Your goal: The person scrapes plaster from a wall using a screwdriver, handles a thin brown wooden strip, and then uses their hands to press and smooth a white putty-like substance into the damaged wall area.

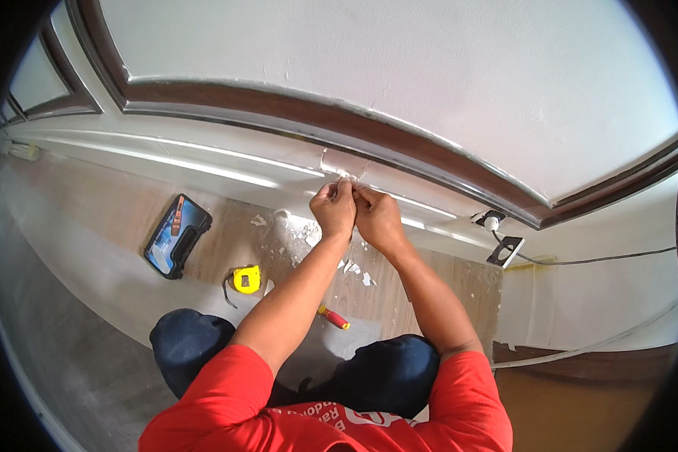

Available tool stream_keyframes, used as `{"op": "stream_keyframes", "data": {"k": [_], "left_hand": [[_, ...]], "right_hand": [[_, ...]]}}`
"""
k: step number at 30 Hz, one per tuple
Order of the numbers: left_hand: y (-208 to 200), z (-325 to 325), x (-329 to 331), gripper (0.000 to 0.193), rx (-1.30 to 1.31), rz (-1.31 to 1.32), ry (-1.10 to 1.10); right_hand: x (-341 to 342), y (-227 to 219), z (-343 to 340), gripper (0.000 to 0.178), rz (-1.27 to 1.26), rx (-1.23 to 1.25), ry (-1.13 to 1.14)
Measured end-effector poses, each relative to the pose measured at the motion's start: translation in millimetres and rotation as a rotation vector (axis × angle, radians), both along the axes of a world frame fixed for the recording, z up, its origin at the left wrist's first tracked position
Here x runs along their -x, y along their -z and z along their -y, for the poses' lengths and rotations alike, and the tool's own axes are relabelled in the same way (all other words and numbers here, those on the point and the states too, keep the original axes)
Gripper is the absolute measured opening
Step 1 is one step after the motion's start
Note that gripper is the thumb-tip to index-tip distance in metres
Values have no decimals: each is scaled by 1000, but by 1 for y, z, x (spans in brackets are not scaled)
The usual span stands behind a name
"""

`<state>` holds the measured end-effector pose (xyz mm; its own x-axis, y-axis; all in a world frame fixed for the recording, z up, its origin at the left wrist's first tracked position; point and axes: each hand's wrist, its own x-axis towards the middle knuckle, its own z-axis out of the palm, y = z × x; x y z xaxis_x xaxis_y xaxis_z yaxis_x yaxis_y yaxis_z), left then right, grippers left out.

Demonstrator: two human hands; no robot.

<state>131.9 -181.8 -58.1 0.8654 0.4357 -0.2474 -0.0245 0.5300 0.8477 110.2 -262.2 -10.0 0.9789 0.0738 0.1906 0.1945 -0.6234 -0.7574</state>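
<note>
Both my arms reach forward to the low part of a white wall, where the surface is broken at a rough patch (344,163). My left hand (334,209) is closed, its fingertips pinched together at the lower edge of that patch. Right beside it, my right hand (378,218) is closed too, thumb and fingers meeting the left fingertips. Whatever sits between the fingers is too small or hidden to name. White flakes and crumbs (297,233) lie on the wood-look floor below the hands.
A red-and-yellow screwdriver handle (334,317) lies near my knees. Left of it are a yellow tape measure (246,279) and a black tool case (177,236). At right, a plug (492,223) sits in a wall socket, its loose cover (505,251) beside the cable.
</note>
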Motion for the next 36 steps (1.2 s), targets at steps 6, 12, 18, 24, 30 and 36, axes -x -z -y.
{"op": "stream_keyframes", "data": {"k": [6,12,18,24,30,36], "left_hand": [[5,2,10,24,-152,-3,88],[3,6,0,22,-68,7,76],[-2,11,8,24,-126,3,104],[-2,2,1,25,-130,-38,0],[7,7,6,23,-90,-3,86],[2,5,0,21,-65,-27,99]], "right_hand": [[18,-14,2,29,-89,37,70],[11,-15,1,29,-37,60,70],[14,-12,11,29,-51,101,74],[4,-7,3,31,-3,52,26],[15,-7,5,31,-100,28,90],[13,-13,0,30,-139,40,117]]}}
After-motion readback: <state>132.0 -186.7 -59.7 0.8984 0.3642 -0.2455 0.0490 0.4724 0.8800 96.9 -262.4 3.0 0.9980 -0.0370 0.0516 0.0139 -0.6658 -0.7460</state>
